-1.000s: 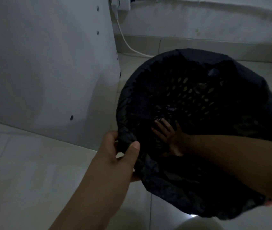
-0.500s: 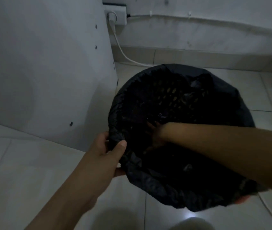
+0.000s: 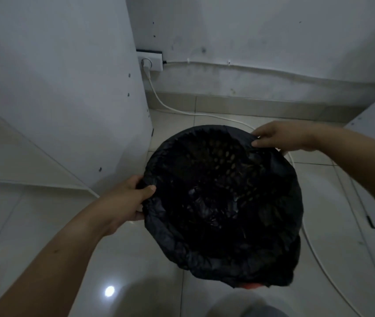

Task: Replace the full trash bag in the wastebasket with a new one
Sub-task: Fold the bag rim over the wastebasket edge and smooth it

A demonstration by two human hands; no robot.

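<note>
Trash bag [image 3: 216,213], black and crinkled, lines the wastebasket [image 3: 225,154] on the tiled floor [image 3: 44,225] right in front of the person, its mouth turned up at the camera and its edge folded out over the rim all the way round. Nearest, at the bottom of the view, the loose skirt of the bag hangs down the outside, with a sliver of red-orange below it (what that is I cannot tell). A little farther, the left hand [image 3: 127,200] grips the near-left rim, thumb hooked inside over the plastic and fingers curled behind. Across the opening, the right hand [image 3: 280,137] pinches the fold at the far-right rim between thumb and fingers. So the bag's mouth lies between the hands, on a line running from near-left to far-right, with the left hand closer to the body. By my judgement, any tug to seat the fold should pull outward along that diagonal. Beyond the basket a white cable [image 3: 182,110] trails over the floor up to a socket [image 3: 151,62] on the wall [image 3: 273,42], beside a white panel [image 3: 56,88].
</note>
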